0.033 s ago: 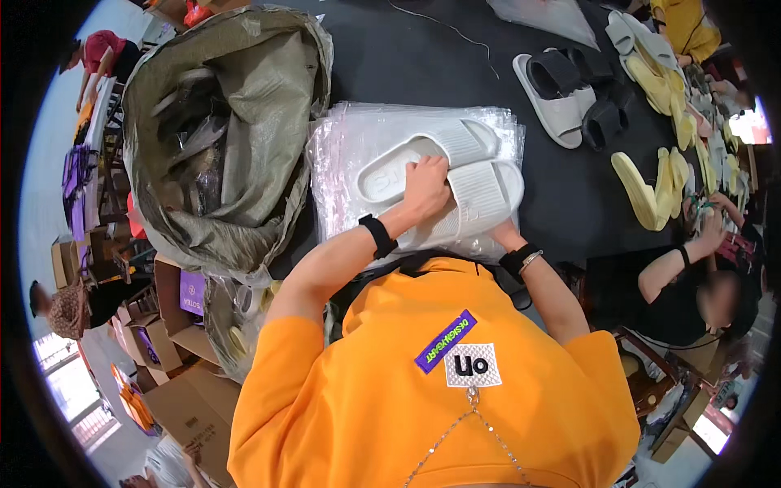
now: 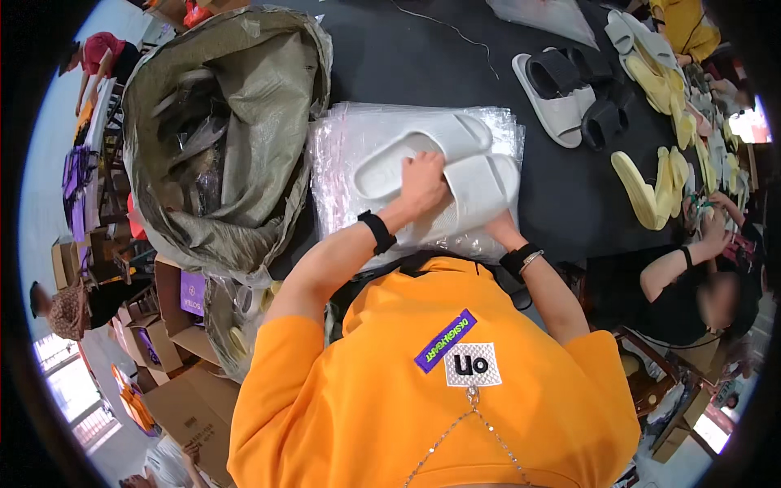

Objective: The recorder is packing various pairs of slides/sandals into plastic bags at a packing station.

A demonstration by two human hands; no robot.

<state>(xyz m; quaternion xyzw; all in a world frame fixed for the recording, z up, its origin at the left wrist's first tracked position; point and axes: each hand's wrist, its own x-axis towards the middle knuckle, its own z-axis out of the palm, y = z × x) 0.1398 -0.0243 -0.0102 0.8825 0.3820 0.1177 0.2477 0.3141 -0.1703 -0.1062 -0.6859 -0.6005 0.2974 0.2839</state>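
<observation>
A pair of white slide slippers [image 2: 483,193] lies side by side over a stack of clear plastic bags [image 2: 335,154], toes to the right. My left hand [image 2: 424,184] is closed around the inner edges where the two slippers meet, its fingers reaching into the far one. At the near slipper's toe, my right hand [image 2: 506,230] touches its lower side; the slipper hides most of its fingers, so their grip cannot be seen.
Left of the bags stands a large open woven sack [image 2: 281,114] with dark, plastic-wrapped items inside. Black and white slippers [image 2: 557,114] lie at the right, beyond them yellow slippers [image 2: 643,191]. A co-worker in black [image 2: 651,285] sits at the right; cardboard boxes [image 2: 195,415] stand lower left.
The slippers and my left hand have shifted very slightly to the left. My right hand stays nearly in place.
</observation>
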